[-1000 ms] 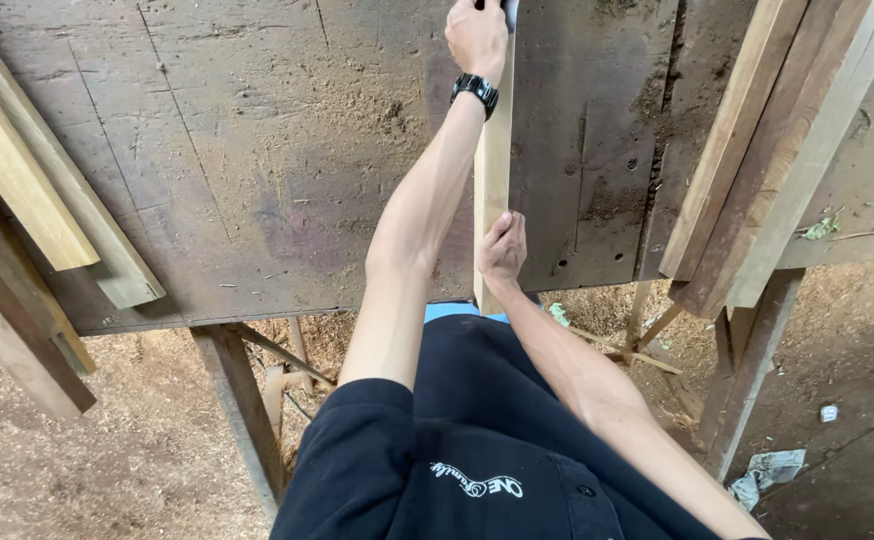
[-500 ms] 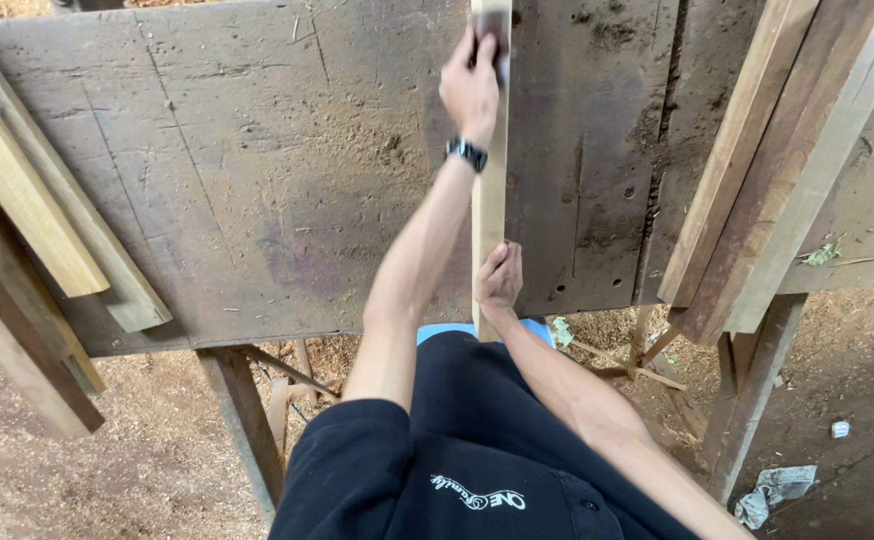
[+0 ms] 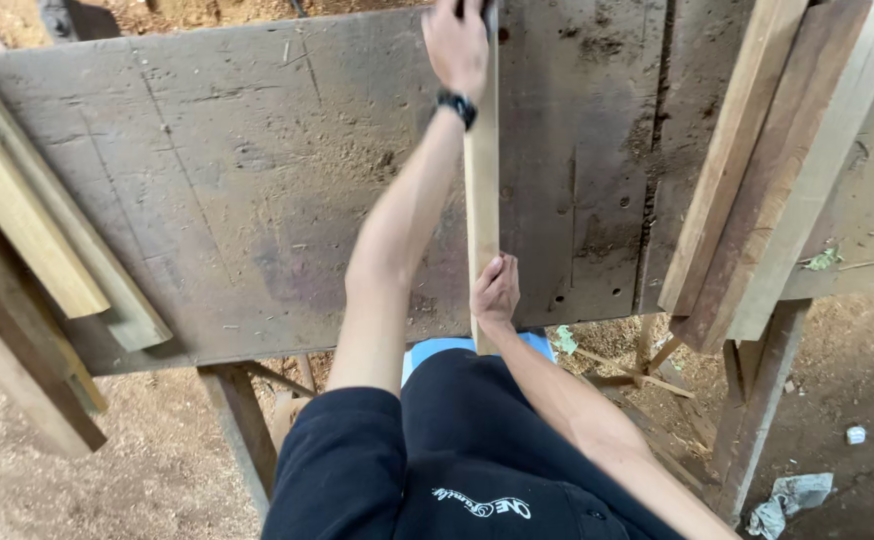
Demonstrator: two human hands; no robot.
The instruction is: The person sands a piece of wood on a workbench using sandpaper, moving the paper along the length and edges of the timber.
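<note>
Head view: thin wood strip [image 3: 481, 190] lies near-to-far on the worn bench [image 3: 207, 180] — left hand [image 3: 457, 40] closed on its far end, right hand [image 3: 497, 290] pinching the near end — probably light, stiff, slightly springy, so grip both ends.

Two bare hands are in view: the left hand [image 3: 457, 45] at the far end of one narrow wooden strip [image 3: 481, 190], the right hand [image 3: 497, 290] at its near end. One black wristwatch [image 3: 457, 105] sits on the left wrist. One wide, worn wooden tabletop [image 3: 227, 190] carries the strip. Two pale wooden slats [image 3: 47, 240] lie stacked at the left edge, with two darker boards [image 3: 7, 370] below them. At the right edge lie three long boards [image 3: 767, 180]. Two table legs [image 3: 242, 430] show underneath. One crumpled scrap of paper [image 3: 792, 495] and one small white object [image 3: 855, 435] lie on the sawdust floor [image 3: 77, 480].
</note>
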